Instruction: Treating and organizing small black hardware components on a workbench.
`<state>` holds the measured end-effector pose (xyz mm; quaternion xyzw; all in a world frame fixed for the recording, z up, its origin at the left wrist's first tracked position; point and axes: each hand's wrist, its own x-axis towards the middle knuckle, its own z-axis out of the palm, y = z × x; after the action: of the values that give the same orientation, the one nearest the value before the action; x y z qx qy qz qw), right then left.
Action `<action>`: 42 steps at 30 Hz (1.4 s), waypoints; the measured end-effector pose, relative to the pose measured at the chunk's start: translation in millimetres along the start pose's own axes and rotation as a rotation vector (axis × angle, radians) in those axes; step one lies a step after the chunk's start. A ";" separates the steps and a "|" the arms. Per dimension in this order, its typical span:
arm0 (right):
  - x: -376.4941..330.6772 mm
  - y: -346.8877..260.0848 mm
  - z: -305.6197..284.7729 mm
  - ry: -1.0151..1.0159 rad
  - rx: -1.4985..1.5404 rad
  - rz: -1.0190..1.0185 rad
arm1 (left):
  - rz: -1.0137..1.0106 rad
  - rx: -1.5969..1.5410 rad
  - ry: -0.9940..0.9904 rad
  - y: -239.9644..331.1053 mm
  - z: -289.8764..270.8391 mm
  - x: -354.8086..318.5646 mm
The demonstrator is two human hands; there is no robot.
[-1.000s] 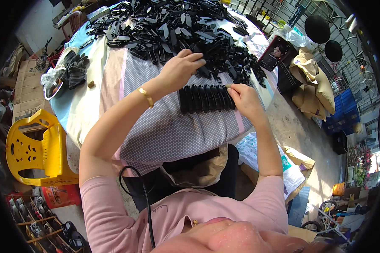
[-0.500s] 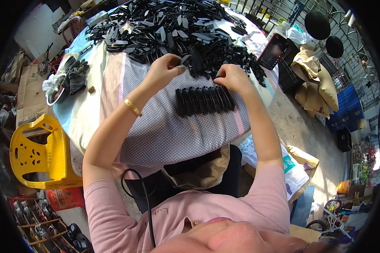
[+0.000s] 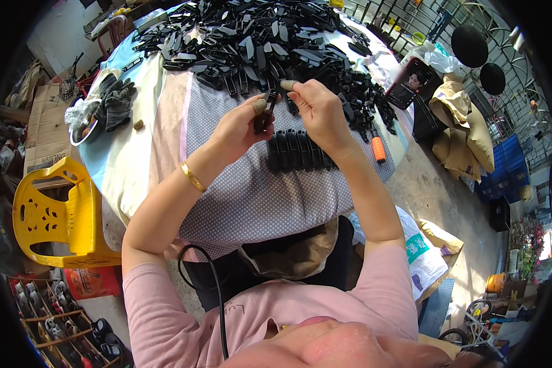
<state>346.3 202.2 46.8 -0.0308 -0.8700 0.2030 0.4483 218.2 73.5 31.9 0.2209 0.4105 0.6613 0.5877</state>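
- Holding a small black plastic clip piece (image 3: pixel 268 109) up between both hands, the person seems to be at the fitting step, joining or checking one part above the table.
- The left hand (image 3: pixel 242 127) is closed around the lower end of the piece, thumb pressed against it; a gold bangle (image 3: pixel 192 177) sits on that wrist.
- The right hand (image 3: pixel 320 110) pinches the upper end with fingertips, the rest of the fingers curled; whether it holds a second small part I cannot tell, since the black shapes merge.
- Just below the hands a neat row of finished black clips (image 3: pixel 297 150) lies on the dotted grey cloth (image 3: pixel 257 202).
- Beyond the hands a large heap of loose black parts (image 3: pixel 257 37) covers the far side of the round table.
- An orange-handled tool (image 3: pixel 378 149) lies to the right of the row.
- Judging from the row, the next move calls for a firm press to seat the piece, then setting it down aligned at the row's end.
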 end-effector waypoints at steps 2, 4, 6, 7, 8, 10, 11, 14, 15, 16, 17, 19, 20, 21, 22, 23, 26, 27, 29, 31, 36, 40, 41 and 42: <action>-0.5 -1.4 0.4 0.000 0.010 -0.011 | 0.110 0.004 0.064 -2.1 8.6 -4.3; -0.3 -9.7 -3.1 0.055 0.021 0.045 | 0.108 0.012 -0.003 -4.3 6.4 -3.9; -5.2 -8.7 -1.2 0.094 0.082 0.060 | 0.111 0.021 -0.069 -5.6 7.0 -4.7; -7.2 -8.2 0.3 0.134 0.142 0.080 | 0.122 0.050 -0.083 -7.3 8.5 -5.0; -8.0 -9.2 0.2 0.132 0.147 0.077 | 0.133 0.079 -0.097 -8.3 9.4 -5.4; -9.2 -10.9 -1.6 0.103 0.082 0.028 | 0.131 0.096 -0.090 -8.5 9.6 -6.1; -9.3 -10.8 -2.4 0.104 0.082 0.027 | 0.141 0.115 -0.087 -9.1 9.7 -6.0; -10.1 -10.5 -2.3 0.087 0.011 -0.077 | 0.167 0.158 -0.066 -10.3 10.9 -7.6; -10.9 -10.8 -1.8 0.086 -0.018 -0.101 | 0.182 0.181 -0.048 -10.4 11.1 -7.9; -11.2 -11.4 -1.8 0.084 -0.046 -0.126 | 0.182 0.181 -0.048 -10.6 10.2 -7.6; -11.2 -12.2 -1.9 0.083 -0.047 -0.127 | 0.204 0.216 -0.064 -11.1 8.1 -6.9; -11.2 -13.2 -1.7 0.020 -0.073 -0.101 | 0.226 0.250 -0.080 -11.6 7.4 -6.7; -11.2 -13.9 -2.1 0.020 -0.075 -0.100 | 0.236 0.234 -0.083 -12.0 8.1 -7.3; -11.2 -15.0 -3.0 -0.004 -0.028 -0.090 | 0.246 0.218 -0.086 -12.1 8.8 -7.5; -11.4 -16.3 -3.1 -0.027 0.020 -0.080 | 0.246 0.218 -0.087 -11.2 8.8 -7.8; -12.0 -17.2 -2.3 -0.026 0.018 -0.079 | 0.273 0.242 -0.060 -9.9 8.5 -8.2; -12.9 -19.3 -0.8 -0.087 0.057 -0.054 | 0.292 0.275 -0.031 -8.6 6.3 -8.8; -12.0 -19.4 -0.8 -0.100 0.028 -0.083 | 0.286 0.283 -0.028 -8.5 6.3 -8.8; -12.2 -17.1 0.8 -0.114 0.000 -0.100 | 0.263 0.312 -0.021 -4.6 10.3 -10.2; -14.5 -16.5 1.8 -0.113 0.008 -0.080 | 0.240 0.341 -0.010 -0.4 9.1 -8.9; -8.7 -5.4 -12.7 -0.048 0.002 -0.019 | 0.133 0.714 0.166 24.7 1.9 -18.1; -6.0 41.4 -54.6 -0.040 -0.503 0.251 | 0.001 0.840 0.111 37.2 -12.9 -17.8; -9.8 51.9 -61.5 -0.154 -0.570 0.367 | 0.013 0.879 0.128 35.4 -15.8 -15.8; -12.6 58.9 -64.1 -0.268 -0.637 0.483 | 0.013 0.874 0.133 35.2 -15.7 -17.2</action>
<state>397.1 274.1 47.8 -0.3445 -0.9076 0.0254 0.2388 188.8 53.6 54.5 0.4082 0.6872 0.4420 0.4072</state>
